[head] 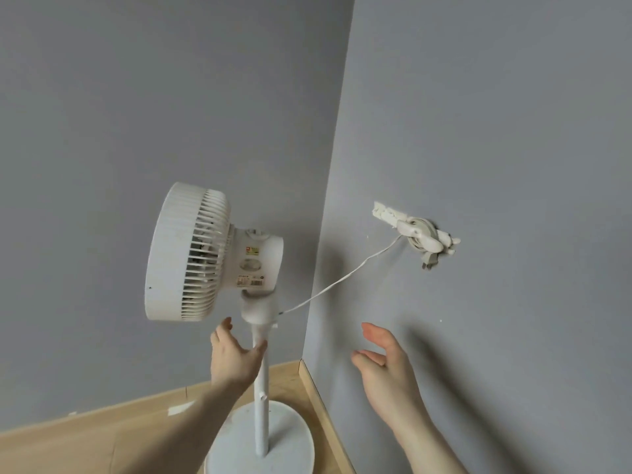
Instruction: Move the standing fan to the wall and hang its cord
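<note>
One white fan (219, 254) stands in a corner where two grey walls meet, its round head at left, facing left. Its pole (261, 388) drops to a round base (290, 436) on the wooden floor (102, 436); the base's near edge is cut off. One left hand (232, 357), fingers spread wide, holds nothing, thumb touching the pole. One thin cord (342, 280) runs from the fan's neck right to a coiled bundle (419, 234) hanging on a hook (388, 213) on the right wall (496, 131); the hook's shape is hard to make out. One right hand (386, 360), open and relaxed, hovers near that wall, holding nothing.
</note>
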A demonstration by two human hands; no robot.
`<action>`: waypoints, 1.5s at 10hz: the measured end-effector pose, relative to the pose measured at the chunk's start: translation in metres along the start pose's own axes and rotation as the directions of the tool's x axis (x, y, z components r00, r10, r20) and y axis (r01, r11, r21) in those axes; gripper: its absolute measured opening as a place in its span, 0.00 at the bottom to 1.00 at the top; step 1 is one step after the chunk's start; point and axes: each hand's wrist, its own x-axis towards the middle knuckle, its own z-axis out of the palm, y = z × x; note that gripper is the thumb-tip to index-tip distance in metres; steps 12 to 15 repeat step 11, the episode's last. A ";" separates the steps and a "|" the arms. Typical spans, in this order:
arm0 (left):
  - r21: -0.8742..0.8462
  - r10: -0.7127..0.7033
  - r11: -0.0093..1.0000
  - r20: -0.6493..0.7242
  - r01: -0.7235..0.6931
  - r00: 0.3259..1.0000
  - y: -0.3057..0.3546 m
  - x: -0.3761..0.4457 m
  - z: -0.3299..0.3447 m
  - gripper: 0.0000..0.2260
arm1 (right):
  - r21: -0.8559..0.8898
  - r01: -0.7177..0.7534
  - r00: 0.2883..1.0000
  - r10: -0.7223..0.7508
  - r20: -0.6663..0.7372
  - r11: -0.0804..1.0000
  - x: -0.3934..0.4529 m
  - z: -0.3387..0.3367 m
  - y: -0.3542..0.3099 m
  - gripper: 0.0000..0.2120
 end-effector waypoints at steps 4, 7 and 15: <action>-0.177 0.208 0.963 0.018 -0.202 0.978 0.008 0.040 0.005 0.39 | -0.059 -0.026 0.997 0.031 0.070 0.998 0.008 0.048 0.012 0.22; -0.142 0.194 0.969 -0.062 -0.201 0.979 0.015 0.035 0.016 0.33 | -0.029 -0.025 0.997 0.027 0.073 0.999 0.010 0.058 0.009 0.22; 0.131 0.209 0.963 0.175 -0.233 0.962 0.017 -0.004 -0.024 0.44 | -0.066 -0.059 0.995 0.063 0.072 0.996 -0.031 0.023 0.013 0.21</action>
